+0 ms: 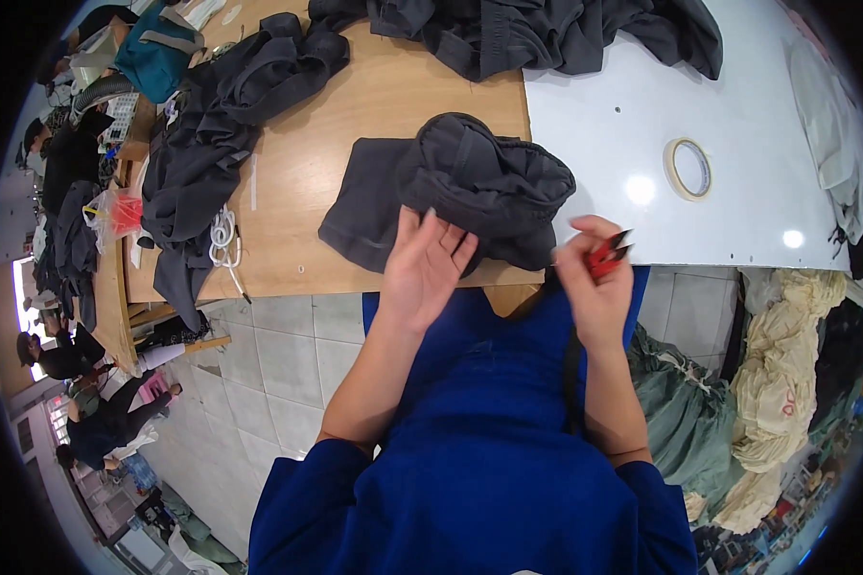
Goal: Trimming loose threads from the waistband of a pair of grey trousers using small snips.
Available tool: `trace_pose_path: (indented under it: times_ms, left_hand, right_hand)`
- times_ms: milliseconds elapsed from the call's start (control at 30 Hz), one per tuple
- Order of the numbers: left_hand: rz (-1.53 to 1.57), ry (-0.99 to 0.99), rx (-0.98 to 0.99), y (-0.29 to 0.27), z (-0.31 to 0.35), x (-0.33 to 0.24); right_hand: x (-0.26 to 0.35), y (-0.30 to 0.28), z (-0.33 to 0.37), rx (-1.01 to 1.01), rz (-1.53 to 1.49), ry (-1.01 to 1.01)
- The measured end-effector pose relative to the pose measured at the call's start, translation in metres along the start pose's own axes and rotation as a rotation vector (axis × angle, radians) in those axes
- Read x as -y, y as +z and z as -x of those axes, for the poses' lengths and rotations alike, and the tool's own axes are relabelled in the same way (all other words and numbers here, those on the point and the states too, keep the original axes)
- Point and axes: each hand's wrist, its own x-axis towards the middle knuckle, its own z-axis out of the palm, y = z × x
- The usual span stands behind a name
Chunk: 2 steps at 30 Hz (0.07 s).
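A dark grey garment lies bunched on the table in front of me, its round elasticated-looking opening facing up. My left hand is at the near edge of that opening, palm up. Its fingers are stretched out and apart, with the tips against the cloth. Just right of the garment, my right hand is closed round small red thread snips, whose dark pointed blades stick out to the right. The right fingertips are close to the garment's right edge; whether they touch it I cannot tell.
More dark grey garments are heaped along the far side and at the left. A tape roll lies on the white tabletop. A white cord lies at left. Large cloth bundles stand on the right floor. Several people work at far left.
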Motion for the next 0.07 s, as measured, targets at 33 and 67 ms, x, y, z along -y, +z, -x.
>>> trace_pose_path:
  times_ms: [33, 67]
  left_hand:
    - [-0.051, 0.001, -0.007, 0.0056, 0.0031, 0.0028]
    - [-0.127, -0.066, -0.030, 0.0069, 0.0072, 0.0039]
  right_hand:
    - [0.0036, 0.0045, -0.0015, 0.093, 0.174, -0.039]
    - [0.0125, 0.0121, -0.0049, 0.188, 0.348, -0.077]
